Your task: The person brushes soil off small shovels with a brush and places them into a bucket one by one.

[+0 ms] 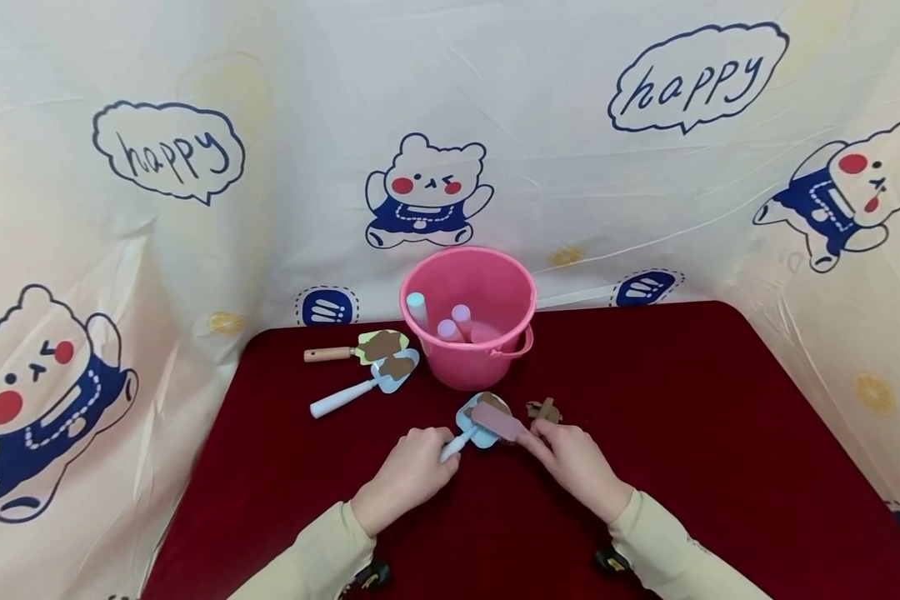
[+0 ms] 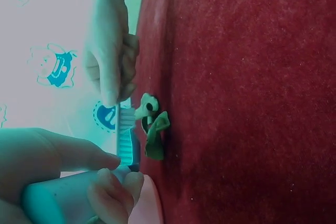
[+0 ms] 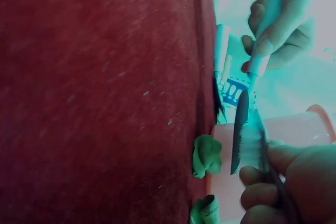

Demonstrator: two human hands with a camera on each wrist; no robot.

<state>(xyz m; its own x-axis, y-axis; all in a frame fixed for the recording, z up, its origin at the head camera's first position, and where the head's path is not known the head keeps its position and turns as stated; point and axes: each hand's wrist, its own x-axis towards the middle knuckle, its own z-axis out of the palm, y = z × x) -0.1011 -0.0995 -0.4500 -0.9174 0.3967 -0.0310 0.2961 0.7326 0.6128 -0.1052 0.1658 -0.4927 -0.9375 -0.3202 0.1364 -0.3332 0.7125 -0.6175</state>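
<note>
In the head view my left hand (image 1: 411,468) grips the pale handle of a small light-blue trowel (image 1: 484,438), its blade smeared with brown. My right hand (image 1: 583,468) holds a pink brush (image 1: 497,422) across that blade. In the right wrist view the bristles (image 3: 252,148) face the trowel's blade (image 3: 241,129), close against it; whether they touch is hard to tell. Crumpled brown scraps (image 1: 545,410) lie on the red cloth just beyond my right hand, and appear greenish in the left wrist view (image 2: 156,135).
A pink bucket (image 1: 461,367) stands behind the hands, with several pastel rounded ends (image 1: 461,313) showing inside. To its left lie a wooden-handled trowel (image 1: 330,354) and a white-handled trowel (image 1: 342,398), both brown-smeared. Red cloth (image 1: 690,433) covers the table; a printed curtain (image 1: 570,192) hangs behind.
</note>
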